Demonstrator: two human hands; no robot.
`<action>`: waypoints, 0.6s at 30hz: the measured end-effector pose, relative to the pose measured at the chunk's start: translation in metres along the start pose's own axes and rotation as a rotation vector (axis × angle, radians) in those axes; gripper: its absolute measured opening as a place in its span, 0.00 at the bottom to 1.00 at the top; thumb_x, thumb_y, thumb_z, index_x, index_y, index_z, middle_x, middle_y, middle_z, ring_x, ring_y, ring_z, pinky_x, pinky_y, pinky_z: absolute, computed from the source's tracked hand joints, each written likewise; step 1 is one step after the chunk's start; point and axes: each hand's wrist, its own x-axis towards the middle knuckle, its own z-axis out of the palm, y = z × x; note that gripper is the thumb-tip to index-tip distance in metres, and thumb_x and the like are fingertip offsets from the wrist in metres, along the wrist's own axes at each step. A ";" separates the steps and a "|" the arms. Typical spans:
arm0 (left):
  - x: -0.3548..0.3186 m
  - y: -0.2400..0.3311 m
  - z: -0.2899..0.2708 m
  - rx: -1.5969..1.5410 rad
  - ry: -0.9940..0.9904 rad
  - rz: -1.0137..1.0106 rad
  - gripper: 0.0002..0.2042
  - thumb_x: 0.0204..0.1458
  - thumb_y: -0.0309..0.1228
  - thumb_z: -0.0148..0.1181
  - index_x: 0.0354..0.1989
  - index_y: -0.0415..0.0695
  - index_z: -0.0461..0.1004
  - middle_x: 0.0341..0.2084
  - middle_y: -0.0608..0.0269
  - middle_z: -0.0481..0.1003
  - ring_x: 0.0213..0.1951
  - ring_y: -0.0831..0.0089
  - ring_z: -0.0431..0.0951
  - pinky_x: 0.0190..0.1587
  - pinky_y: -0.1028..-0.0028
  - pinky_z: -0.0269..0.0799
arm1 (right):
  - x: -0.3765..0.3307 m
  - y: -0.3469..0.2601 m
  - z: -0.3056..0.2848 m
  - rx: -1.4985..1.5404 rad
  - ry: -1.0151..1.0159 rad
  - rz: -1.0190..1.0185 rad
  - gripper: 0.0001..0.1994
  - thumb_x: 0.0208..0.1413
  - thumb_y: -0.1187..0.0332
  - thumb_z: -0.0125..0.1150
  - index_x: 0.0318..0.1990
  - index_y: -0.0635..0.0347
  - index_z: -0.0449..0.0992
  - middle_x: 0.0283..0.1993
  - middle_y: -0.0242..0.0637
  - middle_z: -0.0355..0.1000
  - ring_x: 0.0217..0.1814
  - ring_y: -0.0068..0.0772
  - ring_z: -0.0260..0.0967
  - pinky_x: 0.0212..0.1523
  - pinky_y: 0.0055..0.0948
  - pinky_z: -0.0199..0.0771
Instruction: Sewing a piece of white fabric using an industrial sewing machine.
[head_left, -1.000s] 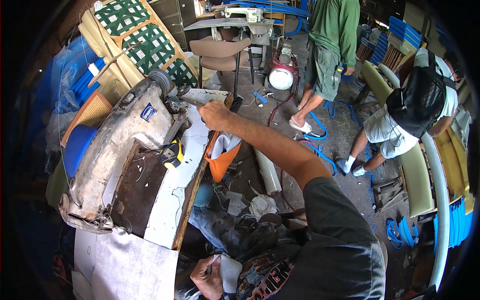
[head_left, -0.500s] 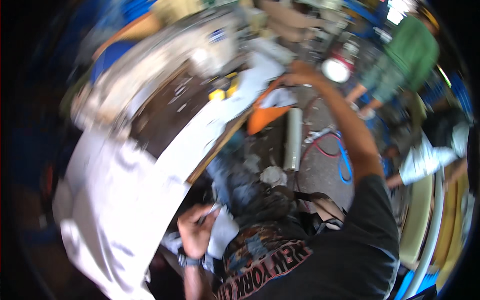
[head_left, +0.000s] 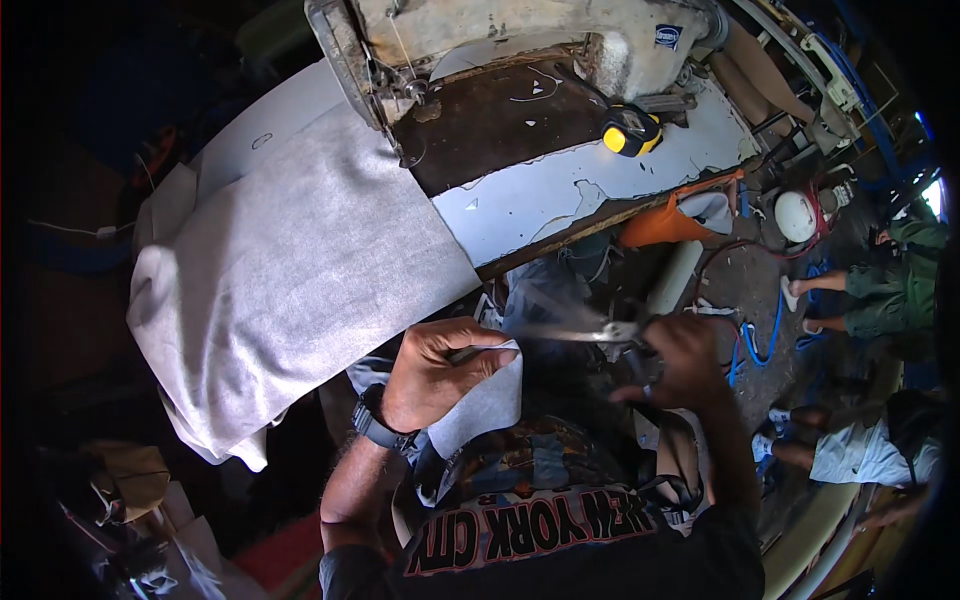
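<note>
My left hand pinches a pale grey strip of fabric between thumb and fingers. The strip curls downward in front of my shirt. On the right, my right hand grips a pair of scissors, partly smeared by motion. The scissors' blades look parted and point left toward the strip, apart from it. A large pale grey fabric piece lies over the left part of the worktable and hangs off its near edge. Behind it stands a worn sewing machine, its needle end close to the fabric.
A yellow and black tape measure sits on the table. An orange holder hangs at its front edge. Right of it are a pale tube, a white round container and a blue hose on the floor. Two people are at the far right.
My right hand has come back from beside the orange holder, now with scissors in it. My left hand keeps the strip, raised in front of me. The view has swung round.
</note>
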 end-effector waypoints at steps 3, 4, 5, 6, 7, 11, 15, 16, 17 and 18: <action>-0.001 0.000 0.001 -0.081 -0.033 -0.065 0.11 0.54 0.18 0.71 0.45 0.39 0.85 0.36 0.61 0.84 0.37 0.78 0.83 0.39 0.77 0.80 | 0.008 -0.006 0.012 0.021 -0.071 -0.113 0.38 0.39 0.31 0.75 0.36 0.62 0.77 0.32 0.41 0.76 0.35 0.44 0.77 0.41 0.42 0.77; -0.002 0.000 0.001 -0.094 -0.025 -0.055 0.12 0.54 0.17 0.70 0.46 0.39 0.85 0.37 0.60 0.84 0.38 0.77 0.83 0.40 0.77 0.81 | 0.009 -0.005 0.014 0.020 -0.097 -0.150 0.39 0.40 0.29 0.74 0.36 0.63 0.77 0.33 0.43 0.76 0.36 0.45 0.77 0.42 0.43 0.77; -0.002 0.000 0.001 -0.108 -0.017 -0.045 0.13 0.53 0.16 0.70 0.47 0.39 0.85 0.38 0.59 0.84 0.39 0.76 0.84 0.42 0.76 0.81 | 0.010 -0.004 0.015 0.022 -0.099 -0.156 0.39 0.40 0.29 0.74 0.36 0.63 0.77 0.33 0.43 0.76 0.36 0.45 0.77 0.42 0.43 0.77; -0.003 0.000 0.000 -0.108 -0.010 -0.046 0.13 0.53 0.16 0.70 0.47 0.39 0.85 0.38 0.59 0.84 0.39 0.76 0.84 0.42 0.76 0.81 | 0.010 -0.003 0.016 0.027 -0.119 -0.160 0.38 0.40 0.29 0.74 0.35 0.62 0.77 0.33 0.42 0.76 0.36 0.46 0.78 0.42 0.42 0.78; -0.005 0.001 -0.002 -0.118 -0.016 -0.064 0.13 0.53 0.16 0.70 0.48 0.39 0.85 0.38 0.58 0.84 0.40 0.76 0.84 0.43 0.76 0.82 | 0.011 -0.002 0.016 0.032 -0.139 -0.164 0.38 0.41 0.29 0.74 0.35 0.62 0.77 0.33 0.42 0.76 0.36 0.46 0.78 0.43 0.42 0.78; -0.008 0.001 -0.003 -0.115 -0.010 -0.119 0.13 0.52 0.16 0.71 0.46 0.38 0.85 0.38 0.59 0.84 0.40 0.76 0.84 0.45 0.75 0.82 | 0.017 -0.003 0.015 0.065 -0.093 -0.211 0.36 0.41 0.30 0.74 0.33 0.61 0.77 0.32 0.41 0.77 0.36 0.45 0.78 0.42 0.42 0.78; -0.005 0.005 -0.004 -0.064 -0.031 -0.132 0.12 0.51 0.15 0.71 0.45 0.38 0.85 0.37 0.59 0.84 0.39 0.77 0.83 0.43 0.76 0.81 | 0.012 0.001 0.018 0.061 -0.092 -0.208 0.36 0.39 0.31 0.76 0.32 0.59 0.77 0.30 0.39 0.76 0.33 0.43 0.78 0.38 0.40 0.78; -0.006 0.003 -0.005 -0.086 -0.028 -0.147 0.12 0.51 0.16 0.71 0.44 0.38 0.85 0.36 0.60 0.84 0.38 0.78 0.82 0.42 0.76 0.81 | 0.011 0.001 0.018 0.055 -0.096 -0.210 0.35 0.39 0.32 0.77 0.32 0.59 0.77 0.30 0.38 0.76 0.32 0.42 0.77 0.37 0.40 0.79; -0.007 0.002 -0.005 -0.108 -0.025 -0.163 0.12 0.51 0.16 0.72 0.44 0.37 0.85 0.35 0.60 0.84 0.37 0.78 0.82 0.40 0.77 0.80 | 0.010 0.001 0.018 0.054 -0.096 -0.208 0.35 0.39 0.32 0.77 0.32 0.59 0.77 0.30 0.38 0.76 0.32 0.42 0.77 0.37 0.40 0.79; -0.006 0.003 -0.004 -0.109 -0.028 -0.163 0.12 0.51 0.16 0.72 0.44 0.37 0.85 0.35 0.60 0.84 0.37 0.78 0.82 0.40 0.77 0.80 | 0.008 0.001 0.019 0.048 -0.086 -0.212 0.35 0.39 0.32 0.77 0.32 0.59 0.76 0.29 0.38 0.76 0.31 0.41 0.77 0.37 0.39 0.78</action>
